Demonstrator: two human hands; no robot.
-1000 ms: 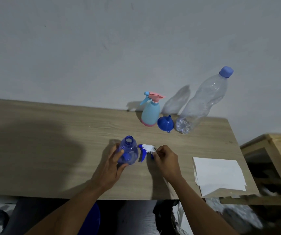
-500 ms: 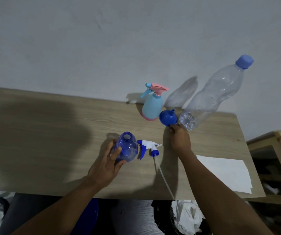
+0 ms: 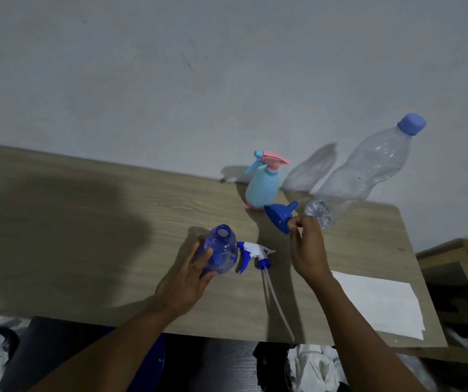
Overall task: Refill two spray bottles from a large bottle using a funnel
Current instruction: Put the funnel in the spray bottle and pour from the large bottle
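Note:
My left hand (image 3: 187, 274) grips an uncapped clear blue spray bottle (image 3: 220, 251) standing on the wooden table (image 3: 85, 227). Its white and blue trigger head (image 3: 251, 254) lies just to the right, its thin tube running toward the table's front edge. My right hand (image 3: 307, 250) pinches the rim of a blue funnel (image 3: 279, 216), which is lifted and tilted on its side. A light blue spray bottle with a pink trigger (image 3: 263, 188) stands at the back by the wall. The large clear bottle with a blue cap (image 3: 368, 171) stands to the right of it.
White sheets of paper (image 3: 379, 304) lie on the table's front right corner. A wooden shelf unit (image 3: 464, 267) stands to the right of the table. A grey wall runs behind the table. Crumpled material lies on the floor below the front edge.
My right hand let go of the trigger head, reached back to the funnel and has taken it up, tilting it. My left hand stayed on the blue bottle.

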